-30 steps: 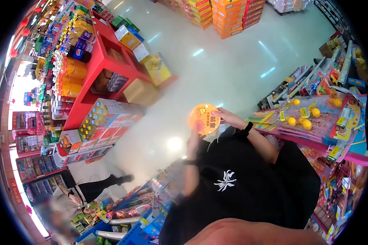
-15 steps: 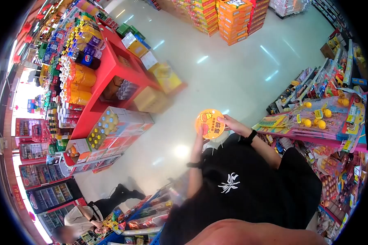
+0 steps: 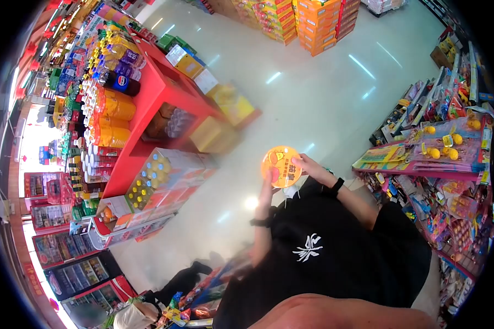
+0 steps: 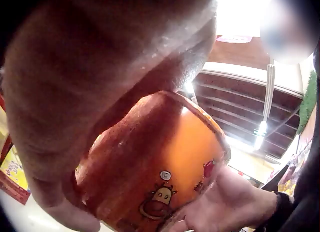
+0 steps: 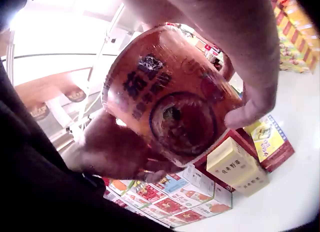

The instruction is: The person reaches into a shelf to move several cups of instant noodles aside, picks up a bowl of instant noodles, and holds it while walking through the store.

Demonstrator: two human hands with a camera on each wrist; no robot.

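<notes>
An orange instant noodle cup (image 3: 281,164) is held up in front of the chest, its round cartoon-printed lid facing the head camera. My left hand (image 3: 265,192) grips its near-left side, with the thumb lying over the lid's edge. On the opposite side my right hand (image 3: 313,170) holds the rim, thumb on top. In the left wrist view the cup's side (image 4: 195,147) carries a small cow drawing. A dark round food picture shows on the cup wall (image 5: 170,91) in the right wrist view, with fingers of both hands around it.
To the left, a red display stand (image 3: 164,82) bears rows of drink bottles, with drink cartons (image 3: 164,186) beside it. Racks of packaged toys (image 3: 433,148) stand on the right. Orange boxes (image 3: 317,27) are stacked at the back. Another person (image 3: 134,315) is at the lower left.
The head view has turned, so the shelves appear shifted right. My left hand, blurred at the cup a second ago, now holds it steadily. Both hands keep hold of the noodle cup.
</notes>
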